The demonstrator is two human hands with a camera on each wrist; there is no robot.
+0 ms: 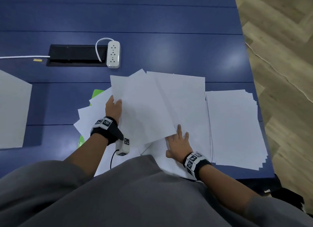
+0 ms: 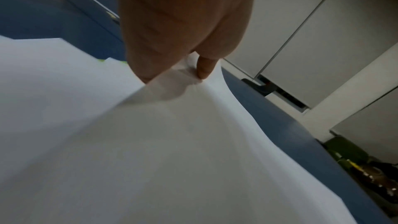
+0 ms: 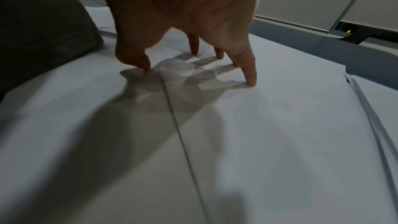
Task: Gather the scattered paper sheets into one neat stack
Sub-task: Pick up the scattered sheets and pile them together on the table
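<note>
Right hand point(image 1: 178, 144) flat, fingers point(image 3: 249, 76) spread, pressing loose paper sheets point(image 1: 184, 104) at the near worktop point(image 1: 152, 40) edge. Left hand point(image 1: 113, 108) pinches the top sheet point(image 1: 142, 108) by its left edge, lifted. Squared stack point(image 1: 235, 128) just right. Power strip point(image 1: 113, 55) beyond.

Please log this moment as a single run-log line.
left hand: pinches lifted sheet | right hand: fingertips press loose sheets | side stack: partly gathered
</note>
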